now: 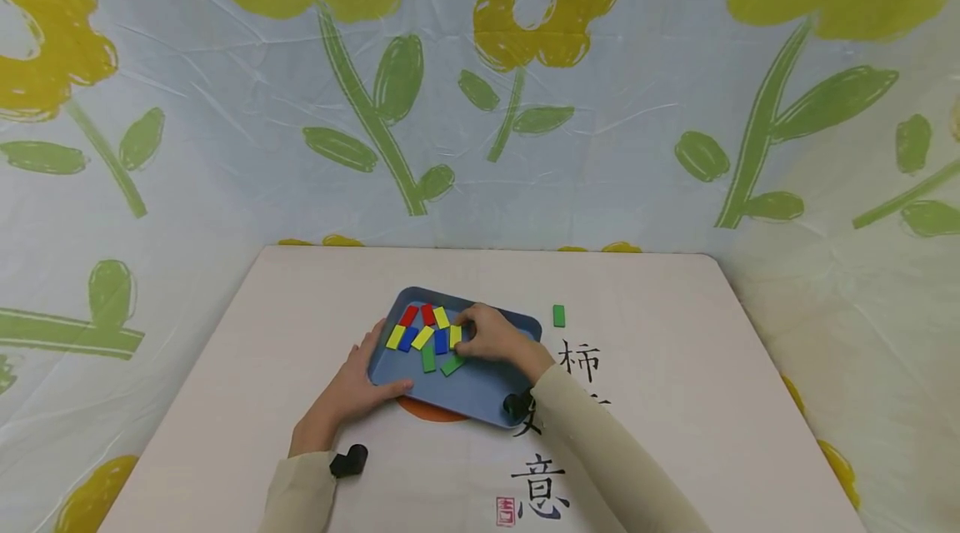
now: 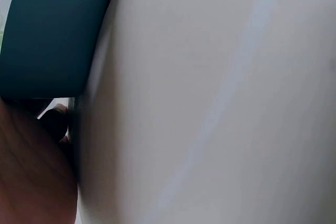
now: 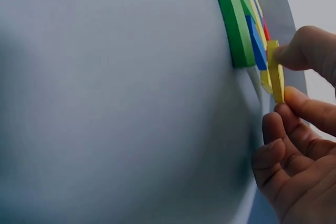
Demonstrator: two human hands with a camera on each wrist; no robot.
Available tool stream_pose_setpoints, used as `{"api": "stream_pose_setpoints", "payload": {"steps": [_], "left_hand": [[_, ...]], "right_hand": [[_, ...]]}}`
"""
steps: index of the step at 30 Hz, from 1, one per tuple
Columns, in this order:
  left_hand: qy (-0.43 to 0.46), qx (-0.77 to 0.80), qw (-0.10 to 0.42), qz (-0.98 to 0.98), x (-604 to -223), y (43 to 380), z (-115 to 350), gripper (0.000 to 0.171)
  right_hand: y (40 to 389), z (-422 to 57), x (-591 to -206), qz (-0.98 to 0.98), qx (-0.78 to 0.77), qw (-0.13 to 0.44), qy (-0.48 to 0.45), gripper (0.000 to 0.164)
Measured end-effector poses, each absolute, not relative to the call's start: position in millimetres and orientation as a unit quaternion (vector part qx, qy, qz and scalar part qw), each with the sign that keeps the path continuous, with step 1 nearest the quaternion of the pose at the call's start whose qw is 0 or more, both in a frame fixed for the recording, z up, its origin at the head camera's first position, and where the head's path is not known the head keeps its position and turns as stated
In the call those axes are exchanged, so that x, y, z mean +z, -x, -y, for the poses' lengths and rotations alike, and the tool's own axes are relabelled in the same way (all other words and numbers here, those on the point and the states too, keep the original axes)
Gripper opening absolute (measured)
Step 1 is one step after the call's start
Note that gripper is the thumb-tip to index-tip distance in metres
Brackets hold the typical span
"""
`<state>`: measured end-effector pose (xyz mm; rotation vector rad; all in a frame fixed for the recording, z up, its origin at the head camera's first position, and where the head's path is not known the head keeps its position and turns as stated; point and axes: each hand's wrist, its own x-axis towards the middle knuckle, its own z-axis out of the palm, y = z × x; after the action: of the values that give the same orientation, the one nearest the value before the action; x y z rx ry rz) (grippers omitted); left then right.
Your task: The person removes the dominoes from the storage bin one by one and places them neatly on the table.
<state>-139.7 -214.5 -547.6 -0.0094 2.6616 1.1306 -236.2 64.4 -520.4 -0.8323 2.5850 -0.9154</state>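
A blue-grey tray (image 1: pixel 472 391) lies tilted on the table, bearing several small flat rectangular blocks. My right hand (image 1: pixel 491 335) reaches over it and pinches a yellow block (image 3: pixel 276 72) on edge between thumb and fingertip, close beside the others. Around it lie a blue block (image 1: pixel 441 341), a green block (image 1: pixel 428 356), another green block (image 1: pixel 452 365) and a red block (image 1: pixel 408 316). At the tray's left near corner, my left hand (image 1: pixel 351 383) rests with fingers straight along the left side and thumb along the near rim.
One green block (image 1: pixel 558 316) lies on the table right of the tray. The pale table cover (image 1: pixel 660 333) bears black written characters (image 1: pixel 540 487) and an orange shape (image 1: pixel 431 410) partly under the tray. A flower-printed cloth (image 1: pixel 600 183) hangs behind and at both sides.
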Motion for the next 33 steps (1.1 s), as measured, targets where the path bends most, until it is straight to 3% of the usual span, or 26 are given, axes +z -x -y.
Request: {"api": "stream_pose_setpoints", "payload": {"steps": [6, 14, 33], "left_hand": [[0.003, 0.388, 0.123, -0.914, -548, 139, 215, 0.122], [-0.006, 0.389, 0.114, -0.914, -550, 139, 216, 0.121], [-0.007, 0.387, 0.111, -0.915, -552, 139, 215, 0.120]], "right_hand": [[233, -71, -509, -0.887, -0.342, 0.145, 0.273, 0.041], [235, -90, -491, -0.890, -0.356, 0.107, 0.264, 0.038], [249, -186, -482, -0.901, -0.375, 0.086, 0.199, 0.042]]}}
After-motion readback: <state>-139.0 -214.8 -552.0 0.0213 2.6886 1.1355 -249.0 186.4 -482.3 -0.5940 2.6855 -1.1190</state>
